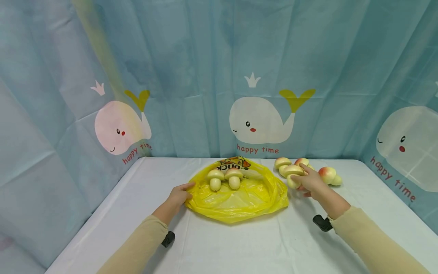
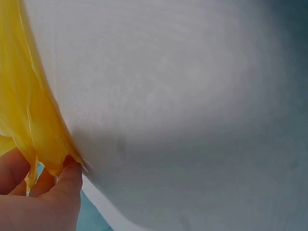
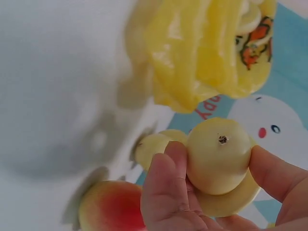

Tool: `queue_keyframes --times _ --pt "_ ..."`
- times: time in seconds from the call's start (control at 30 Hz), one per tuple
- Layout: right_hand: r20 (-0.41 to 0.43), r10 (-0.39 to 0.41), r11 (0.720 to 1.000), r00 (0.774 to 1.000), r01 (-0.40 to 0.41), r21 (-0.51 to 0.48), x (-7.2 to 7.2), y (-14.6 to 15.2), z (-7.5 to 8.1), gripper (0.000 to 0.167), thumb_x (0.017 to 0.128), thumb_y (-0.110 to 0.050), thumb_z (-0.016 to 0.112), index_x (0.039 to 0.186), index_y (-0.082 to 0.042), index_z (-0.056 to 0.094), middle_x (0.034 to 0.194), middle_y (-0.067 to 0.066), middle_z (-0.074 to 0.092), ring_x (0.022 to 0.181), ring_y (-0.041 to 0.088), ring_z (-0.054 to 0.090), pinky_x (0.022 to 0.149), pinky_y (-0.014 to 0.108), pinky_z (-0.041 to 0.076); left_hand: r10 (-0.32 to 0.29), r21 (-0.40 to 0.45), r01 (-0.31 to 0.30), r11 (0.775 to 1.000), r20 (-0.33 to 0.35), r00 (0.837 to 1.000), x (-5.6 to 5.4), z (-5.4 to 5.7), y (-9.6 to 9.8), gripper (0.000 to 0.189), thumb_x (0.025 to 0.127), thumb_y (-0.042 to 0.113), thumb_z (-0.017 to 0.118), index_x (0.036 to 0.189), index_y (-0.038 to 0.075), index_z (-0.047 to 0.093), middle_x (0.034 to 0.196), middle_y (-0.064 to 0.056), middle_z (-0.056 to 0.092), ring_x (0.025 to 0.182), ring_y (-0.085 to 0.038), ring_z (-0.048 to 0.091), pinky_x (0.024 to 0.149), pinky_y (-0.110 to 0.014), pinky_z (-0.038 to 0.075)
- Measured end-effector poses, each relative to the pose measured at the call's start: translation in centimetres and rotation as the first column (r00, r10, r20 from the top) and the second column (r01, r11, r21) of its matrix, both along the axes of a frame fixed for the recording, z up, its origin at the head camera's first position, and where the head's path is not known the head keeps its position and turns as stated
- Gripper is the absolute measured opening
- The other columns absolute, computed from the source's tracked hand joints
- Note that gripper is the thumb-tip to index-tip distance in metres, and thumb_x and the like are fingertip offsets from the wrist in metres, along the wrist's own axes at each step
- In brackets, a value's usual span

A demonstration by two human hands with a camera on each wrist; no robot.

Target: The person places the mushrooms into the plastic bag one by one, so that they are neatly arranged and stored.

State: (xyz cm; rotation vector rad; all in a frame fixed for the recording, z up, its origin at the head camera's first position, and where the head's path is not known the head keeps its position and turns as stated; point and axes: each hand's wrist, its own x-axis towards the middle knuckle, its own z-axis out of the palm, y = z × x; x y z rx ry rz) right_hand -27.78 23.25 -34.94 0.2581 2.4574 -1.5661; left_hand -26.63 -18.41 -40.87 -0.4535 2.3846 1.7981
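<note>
A pale yellow mushroom (image 3: 220,163) is between the thumb and fingers of the right hand (image 1: 313,182), which grips it; whether it also touches its neighbours cannot be told. To the left of that hand, and between both hands, a yellow plastic bag (image 1: 228,219) lies spread with its mouth open. Its far side, beyond the hands, bears an orange duck picture (image 1: 239,163) and dark lettering, partly creased, that seems to read "DUCK". Two mushrooms (image 1: 215,179) lie side by side in the bag, nearer the left hand (image 1: 179,195) than the right. The left hand pinches the bag's edge on its own side, thumb and fingers closed on the plastic.

Just beyond the right hand lie a yellowish mushroom (image 1: 282,162) and a red-tinged mushroom (image 1: 301,161); a red-blushed mushroom (image 1: 327,175) lies just to that hand's right.

Under both hands is a white tabletop (image 1: 219,247). Beyond them hangs a blue curtain (image 1: 191,45) with white whales (image 1: 261,120), crowns and "happy time" in red letters. Beige sleeves (image 1: 137,243) cover both arms.
</note>
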Motion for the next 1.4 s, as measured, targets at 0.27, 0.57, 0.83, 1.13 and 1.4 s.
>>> queue_keyframes --times 0.27,0.57,0.83,1.13,1.4 --pt "-0.019 0.031 0.997 0.999 -0.032 -0.073 0.6 -1.0 1.2 0.08 0.097 -0.023 0.058 0.157 -0.009 0.006 0.137 0.029 0.034 0.065 0.017 0.06 0.059 0.029 0.053 -0.012 -0.006 0.012 1.0 -0.007 1.0 0.0 0.1 0.0 0.054 0.089 -0.012 0.047 0.141 0.002 0.049 0.153 -0.025 0.028 0.138 -0.039 0.029 0.108 -0.046 0.034" --pt "-0.024 0.093 0.99 0.995 -0.095 -0.107 0.9 -2.5 2.0 0.08 0.098 -0.026 0.057 0.157 -0.009 0.005 0.132 0.025 0.046 0.082 0.022 0.065 0.065 0.031 0.053 -0.015 0.0 0.015 1.0 -0.012 1.0 0.1 0.1 0.0 0.054 0.089 -0.013 0.046 0.141 0.001 0.049 0.153 -0.025 0.027 0.139 -0.04 0.027 0.109 -0.046 0.034" --pt "-0.021 0.128 0.977 0.992 -0.13 -0.171 0.6 -4.0 1.8 0.079 0.098 -0.026 0.056 0.157 -0.01 0.006 0.137 0.024 0.043 0.082 0.017 0.065 0.07 0.032 0.052 -0.016 0.01 0.016 1.0 -0.012 1.0 0.1 0.1 -0.1 0.054 0.089 -0.013 0.047 0.141 0.001 0.049 0.153 -0.025 0.027 0.14 -0.04 0.025 0.109 -0.046 0.034" --pt "0.003 0.122 0.979 0.993 -0.119 -0.167 0.7 -5.8 1.8 0.079 0.095 -0.025 0.061 0.152 0.002 0.012 0.105 0.01 0.061 0.083 0.02 0.065 0.072 0.034 0.054 -0.022 0.007 0.022 1.0 -0.01 1.0 -0.1 0.0 -0.1 0.054 0.089 -0.013 0.046 0.142 0.001 0.048 0.154 -0.025 0.026 0.14 -0.041 0.024 0.11 -0.047 0.032" --pt "0.063 0.133 0.977 0.989 -0.121 -0.174 0.0 -7.4 1.2 0.071 0.096 -0.024 0.061 0.146 0.008 0.021 0.121 0.018 0.051 0.095 0.029 0.062 0.082 0.04 0.053 -0.021 0.004 0.021 1.0 -0.009 1.0 0.0 0.1 -0.1 0.054 0.089 -0.013 0.046 0.142 0.001 0.048 0.154 -0.025 0.026 0.14 -0.04 0.024 0.11 -0.047 0.032"
